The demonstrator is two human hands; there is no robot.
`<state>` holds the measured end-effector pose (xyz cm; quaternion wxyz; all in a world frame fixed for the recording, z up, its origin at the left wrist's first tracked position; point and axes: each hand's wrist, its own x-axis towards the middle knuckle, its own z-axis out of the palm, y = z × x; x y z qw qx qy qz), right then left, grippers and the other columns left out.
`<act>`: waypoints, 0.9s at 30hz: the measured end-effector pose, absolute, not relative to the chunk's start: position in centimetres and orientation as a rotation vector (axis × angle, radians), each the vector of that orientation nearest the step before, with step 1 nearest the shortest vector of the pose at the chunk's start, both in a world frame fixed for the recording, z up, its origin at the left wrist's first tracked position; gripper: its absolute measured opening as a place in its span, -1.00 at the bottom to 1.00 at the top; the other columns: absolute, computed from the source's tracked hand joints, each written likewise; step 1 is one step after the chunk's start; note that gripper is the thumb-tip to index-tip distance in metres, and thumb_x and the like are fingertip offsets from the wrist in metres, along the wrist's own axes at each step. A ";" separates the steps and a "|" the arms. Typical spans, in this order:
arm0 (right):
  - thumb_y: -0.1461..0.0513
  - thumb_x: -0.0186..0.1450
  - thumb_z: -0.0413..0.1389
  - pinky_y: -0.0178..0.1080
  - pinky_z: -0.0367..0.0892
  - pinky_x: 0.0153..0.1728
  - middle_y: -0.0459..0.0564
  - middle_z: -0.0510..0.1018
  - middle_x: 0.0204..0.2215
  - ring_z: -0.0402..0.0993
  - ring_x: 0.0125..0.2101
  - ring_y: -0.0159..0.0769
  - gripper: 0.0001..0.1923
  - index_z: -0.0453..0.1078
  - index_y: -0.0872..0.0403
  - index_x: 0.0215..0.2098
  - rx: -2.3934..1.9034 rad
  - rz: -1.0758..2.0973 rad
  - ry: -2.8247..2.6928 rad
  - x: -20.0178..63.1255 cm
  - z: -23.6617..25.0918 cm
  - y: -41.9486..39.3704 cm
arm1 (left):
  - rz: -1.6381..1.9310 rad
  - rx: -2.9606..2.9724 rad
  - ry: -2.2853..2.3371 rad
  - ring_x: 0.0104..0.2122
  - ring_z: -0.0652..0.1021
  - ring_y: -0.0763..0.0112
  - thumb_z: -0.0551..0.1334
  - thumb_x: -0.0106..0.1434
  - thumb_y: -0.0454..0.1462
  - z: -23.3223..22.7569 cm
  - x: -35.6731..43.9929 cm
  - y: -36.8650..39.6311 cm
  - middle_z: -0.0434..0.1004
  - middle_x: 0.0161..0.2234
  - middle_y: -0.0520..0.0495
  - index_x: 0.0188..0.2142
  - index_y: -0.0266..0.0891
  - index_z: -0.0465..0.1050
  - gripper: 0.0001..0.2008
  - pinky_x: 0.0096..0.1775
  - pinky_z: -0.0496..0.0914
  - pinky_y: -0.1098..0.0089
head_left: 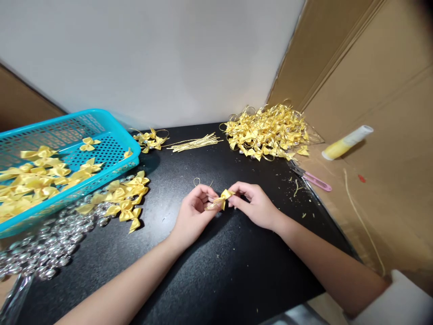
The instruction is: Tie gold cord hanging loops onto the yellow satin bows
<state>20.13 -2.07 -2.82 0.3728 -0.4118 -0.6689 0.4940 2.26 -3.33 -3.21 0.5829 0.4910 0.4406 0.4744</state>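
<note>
A small yellow ribbon bow (226,195) is held between my two hands above the black tabletop. My left hand (198,207) pinches its left side, along with a thin gold cord (212,205). On the other side, the thumb and fingertips of my right hand (252,205) close on the bow's right edge. A loop of thin cord (197,181) sticks up behind my left fingers. Whether a bead sits behind the bow is hidden by the fingers.
At left, a blue plastic basket (130,158) holds yellow bows, with more bows (126,207) and silver beads (67,239) beside it. Gold cords (196,143) lie at the back, near a pile of finished-looking bows (267,131). Pink-handled scissors (316,180) rest at the right edge.
</note>
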 end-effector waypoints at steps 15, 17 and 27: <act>0.27 0.25 0.10 -0.28 0.31 -0.42 -0.08 0.46 -0.56 0.39 -0.51 -0.37 -0.79 0.36 0.07 -0.56 -0.961 0.984 -1.892 20.2 -2.7 -2.4 | 1.098 1.168 1.120 -0.55 0.47 0.52 0.39 0.04 -0.27 -3.8 2.4 -3.2 0.52 -0.54 0.04 -0.38 -0.26 0.56 -0.86 -0.44 0.40 0.49; 0.30 0.24 0.08 -0.28 0.30 -0.44 -0.09 0.45 -0.57 0.37 -0.52 -0.38 -0.80 0.34 0.07 -0.56 -0.969 0.942 -1.883 20.3 -2.6 -2.4 | 1.095 1.155 1.121 -0.56 0.46 0.53 0.39 0.03 -0.28 -3.8 2.4 -3.2 0.50 -0.56 0.06 -0.37 -0.26 0.55 -0.86 -0.44 0.39 0.49; 0.29 0.16 0.18 -0.28 0.35 -0.36 -0.10 0.46 -0.42 0.37 -0.43 -0.36 -0.81 0.35 0.05 -0.24 -1.082 0.835 -1.864 19.8 -3.1 -2.6 | 1.042 1.245 1.113 -0.40 0.58 0.37 0.38 0.05 -0.29 -4.1 2.4 -3.5 0.63 -0.39 -0.09 -0.33 -0.27 0.56 -0.84 -0.32 0.46 0.41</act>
